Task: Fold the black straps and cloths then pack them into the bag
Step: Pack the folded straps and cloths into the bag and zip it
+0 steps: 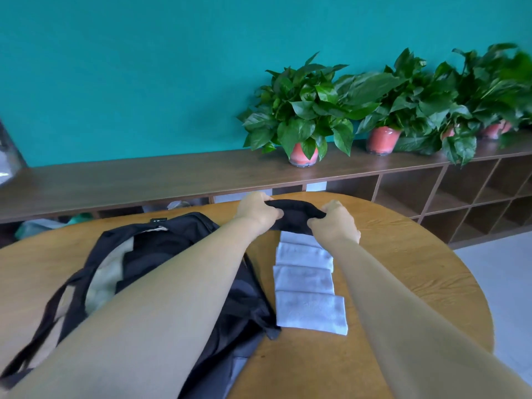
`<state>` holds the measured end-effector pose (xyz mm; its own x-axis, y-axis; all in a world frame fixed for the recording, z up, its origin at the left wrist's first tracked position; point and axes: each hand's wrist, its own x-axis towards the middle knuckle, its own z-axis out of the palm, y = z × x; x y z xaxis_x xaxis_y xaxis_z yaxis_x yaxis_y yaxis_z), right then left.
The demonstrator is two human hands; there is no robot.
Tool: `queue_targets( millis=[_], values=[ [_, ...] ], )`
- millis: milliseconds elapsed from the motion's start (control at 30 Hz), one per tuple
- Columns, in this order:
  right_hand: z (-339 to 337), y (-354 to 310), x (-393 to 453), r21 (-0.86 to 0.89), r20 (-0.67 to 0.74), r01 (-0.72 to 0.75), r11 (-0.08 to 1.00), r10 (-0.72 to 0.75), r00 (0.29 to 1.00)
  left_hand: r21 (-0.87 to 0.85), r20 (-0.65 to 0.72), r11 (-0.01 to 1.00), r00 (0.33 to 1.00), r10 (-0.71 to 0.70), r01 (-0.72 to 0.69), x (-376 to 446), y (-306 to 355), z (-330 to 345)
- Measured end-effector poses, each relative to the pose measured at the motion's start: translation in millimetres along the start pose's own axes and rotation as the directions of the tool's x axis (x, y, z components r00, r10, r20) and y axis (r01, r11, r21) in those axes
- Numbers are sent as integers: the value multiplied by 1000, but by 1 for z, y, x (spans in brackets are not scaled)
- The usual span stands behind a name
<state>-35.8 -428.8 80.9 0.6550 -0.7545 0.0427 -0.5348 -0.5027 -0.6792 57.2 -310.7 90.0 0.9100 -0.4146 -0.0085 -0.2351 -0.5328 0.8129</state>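
A black strap (293, 216) lies bunched at the far side of the round wooden table (403, 254). My left hand (256, 210) grips its left end and my right hand (335, 221) grips its right end. Just nearer than the strap, several folded white cloths (306, 280) lie in a row running toward me. A black bag (161, 243) with a beige lining lies open on the table to the left, partly hidden under my left forearm, its handles trailing toward the near left edge.
A long dark wooden shelf unit (144, 177) runs along the teal wall behind the table. Several potted plants (302, 110) in reddish pots stand on its right half. Open cubbies (460, 203) sit below at the right. Grey floor shows at the right.
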Motion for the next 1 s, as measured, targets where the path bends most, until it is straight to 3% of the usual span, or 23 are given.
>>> queue_targets(
  millis=[133, 300, 467, 733, 1000],
  values=[
    [-12, -18, -37, 12, 23, 75, 997, -75, 997, -34, -4, 999, 1000, 28, -28, -42, 0, -45],
    [6, -63, -98, 129, 122, 217, 968, -232, 965, -28, -42, 997, 997, -66, 65, -101, -34, -125],
    [43, -90, -153, 172, 330, 218, 961, -265, 906, -52, -83, 986, 984, -159, 155, -160, -83, -170],
    [87, -91, -195, -84, 458, 248, 965, -184, 870, 164, -33, 952, 966, -258, 260, -191, -145, -178],
    [108, -89, -202, -383, 408, 452, 806, -291, 865, 472, -36, 850, 969, -246, 234, -194, -168, -175]
  ],
)
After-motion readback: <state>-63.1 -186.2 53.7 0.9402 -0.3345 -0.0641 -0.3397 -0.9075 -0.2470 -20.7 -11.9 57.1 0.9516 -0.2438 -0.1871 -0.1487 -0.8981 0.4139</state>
